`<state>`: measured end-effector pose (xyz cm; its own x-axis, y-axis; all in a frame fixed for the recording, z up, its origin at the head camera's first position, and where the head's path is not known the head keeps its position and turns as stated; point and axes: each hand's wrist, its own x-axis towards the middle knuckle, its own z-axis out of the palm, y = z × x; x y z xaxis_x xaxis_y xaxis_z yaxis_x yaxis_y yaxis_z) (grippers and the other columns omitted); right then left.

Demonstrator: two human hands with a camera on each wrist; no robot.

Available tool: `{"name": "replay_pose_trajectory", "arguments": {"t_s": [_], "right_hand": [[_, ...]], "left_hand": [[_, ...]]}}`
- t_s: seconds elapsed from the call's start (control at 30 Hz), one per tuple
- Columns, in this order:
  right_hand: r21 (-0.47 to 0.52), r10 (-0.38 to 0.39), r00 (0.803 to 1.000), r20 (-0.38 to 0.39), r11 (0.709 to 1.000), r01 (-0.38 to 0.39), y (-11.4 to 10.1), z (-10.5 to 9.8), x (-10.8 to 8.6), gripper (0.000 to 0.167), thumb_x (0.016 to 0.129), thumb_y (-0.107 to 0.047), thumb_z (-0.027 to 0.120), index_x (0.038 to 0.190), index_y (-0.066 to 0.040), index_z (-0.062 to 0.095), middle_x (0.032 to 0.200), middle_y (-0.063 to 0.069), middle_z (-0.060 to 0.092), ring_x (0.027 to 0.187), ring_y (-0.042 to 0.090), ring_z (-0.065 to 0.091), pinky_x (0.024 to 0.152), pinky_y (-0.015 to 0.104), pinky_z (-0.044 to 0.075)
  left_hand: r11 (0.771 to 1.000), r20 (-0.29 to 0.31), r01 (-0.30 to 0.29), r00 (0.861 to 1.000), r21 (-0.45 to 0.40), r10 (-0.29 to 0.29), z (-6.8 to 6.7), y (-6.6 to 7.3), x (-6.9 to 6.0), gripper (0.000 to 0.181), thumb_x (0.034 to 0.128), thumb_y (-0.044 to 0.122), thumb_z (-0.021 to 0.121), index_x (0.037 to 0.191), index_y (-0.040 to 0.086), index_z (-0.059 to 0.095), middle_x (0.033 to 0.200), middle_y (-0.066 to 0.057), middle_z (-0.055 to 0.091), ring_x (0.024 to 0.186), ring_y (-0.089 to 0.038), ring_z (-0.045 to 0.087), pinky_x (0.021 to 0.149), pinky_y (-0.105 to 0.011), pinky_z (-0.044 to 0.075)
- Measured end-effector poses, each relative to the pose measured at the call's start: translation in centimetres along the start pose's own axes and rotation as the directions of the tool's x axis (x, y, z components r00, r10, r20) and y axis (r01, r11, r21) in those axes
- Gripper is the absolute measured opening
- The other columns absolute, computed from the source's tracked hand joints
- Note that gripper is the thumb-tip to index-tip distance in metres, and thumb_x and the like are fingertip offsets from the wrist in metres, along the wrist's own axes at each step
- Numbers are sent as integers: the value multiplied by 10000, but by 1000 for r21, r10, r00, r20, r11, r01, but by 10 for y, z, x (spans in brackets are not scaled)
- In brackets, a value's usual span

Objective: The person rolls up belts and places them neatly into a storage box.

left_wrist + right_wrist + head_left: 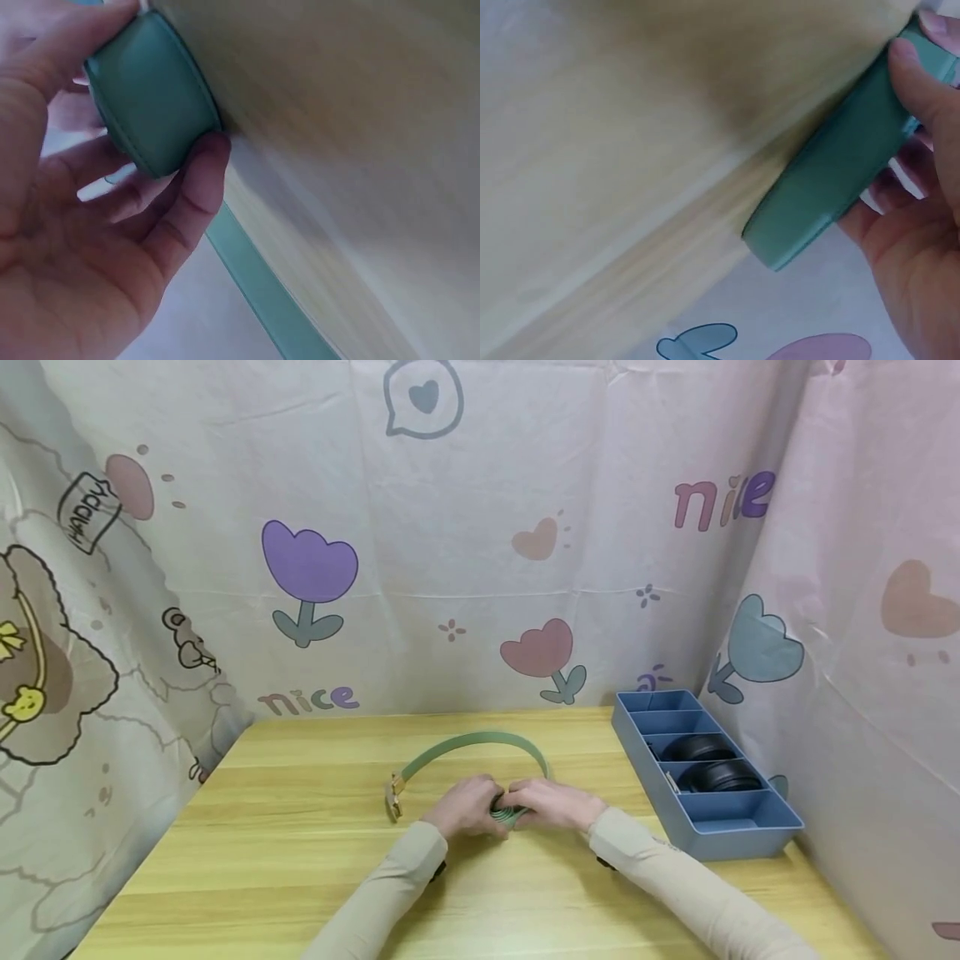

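A green belt stands on its edge on the wooden table, partly rolled into a coil. Its free length arcs behind the hands and ends at a gold-coloured buckle on the left. My left hand curls its fingers and thumb round the coil, whose outer layer shows in the left wrist view. From the other side my right hand grips the coil, thumb along the strap in the right wrist view. Fingers hide part of the coil.
A blue-grey divided box stands at the table's right side. Dark coiled items, apparently belts, sit in two of its compartments. Patterned curtains hang behind the table and at both sides.
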<state>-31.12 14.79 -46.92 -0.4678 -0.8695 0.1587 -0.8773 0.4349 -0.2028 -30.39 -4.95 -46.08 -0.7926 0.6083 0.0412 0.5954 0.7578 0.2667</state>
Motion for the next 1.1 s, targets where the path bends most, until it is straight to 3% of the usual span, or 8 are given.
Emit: {"name": "replay_pose_trajectory", "arguments": {"t_s": [0.17, 0.3, 0.47, 0.63, 0.8, 0.9, 1.1], "right_hand": [[4, -14, 1000, -23, 1000, 14, -2, -1, 1, 250, 881, -204, 709, 1125, -159, 689, 968, -50, 671, 850, 33, 595, 788, 113, 464], [2, 1, 1000, -12, 1000, -1, -1, 1, 2, 221, 905, -225, 683, 1123, -189, 687, 934, -69, 660, 821, 16, 581, 771, 96, 453], [29, 36, 999, -6, 999, -36, 2, 0, -2, 305, 900, -209, 696, 1203, -191, 659, 1035, -59, 649, 899, 29, 574, 819, 162, 477], [44, 46, 999, -8, 998, -46, 2, -1, -2, 294, 896, -222, 702, 1185, -183, 663, 1071, -60, 654, 940, 20, 583, 851, 173, 486], [4, 29, 999, -23, 1000, -29, 0, 1, 0, 184, 912, -241, 677, 1089, -193, 657, 981, -73, 638, 878, 8, 570, 804, 143, 477], [-2, 32, 999, -21, 999, -32, 0, 2, 0, 165, 922, -246, 668, 1081, -202, 647, 965, -78, 624, 859, 10, 558, 783, 145, 474], [59, 79, 997, -5, 995, -79, 0, 1, -3, 276, 897, -185, 706, 1167, -185, 648, 1061, -49, 644, 917, 36, 580, 828, 187, 487]], "left_hand": [[998, 8, 46, 999, -32, -45, -2, 3, -1, 379, 673, 439, 871, 760, 189, 600, 750, 66, 529, 654, -87, 464, 590, -243, 403], [997, -19, 81, 997, 9, -81, 0, 6, -1, 421, 678, 499, 845, 711, 189, 562, 714, 55, 523, 616, -90, 454, 550, -245, 399], [999, -6, 38, 999, 14, -38, -1, 3, 0, 304, 693, 360, 845, 821, 193, 625, 809, 65, 538, 690, -88, 474, 625, -244, 416], [999, 36, 9, 999, -33, -8, -4, 0, 0, 360, 704, 334, 869, 951, 183, 654, 879, 61, 553, 753, -88, 491, 679, -241, 430], [995, 38, 88, 996, -50, -86, -3, 3, -2, 492, 679, 486, 863, 929, 134, 626, 904, 1, 561, 740, -115, 495, 661, -256, 444], [992, 36, 116, 993, -46, -115, -1, 4, -3, 474, 689, 485, 852, 906, 132, 624, 909, -19, 564, 741, -130, 496, 653, -269, 446], [998, 49, 35, 998, -49, -33, 0, -2, 1, 418, 717, 369, 859, 1026, 161, 670, 927, 22, 564, 785, -109, 499, 691, -257, 445]]}}
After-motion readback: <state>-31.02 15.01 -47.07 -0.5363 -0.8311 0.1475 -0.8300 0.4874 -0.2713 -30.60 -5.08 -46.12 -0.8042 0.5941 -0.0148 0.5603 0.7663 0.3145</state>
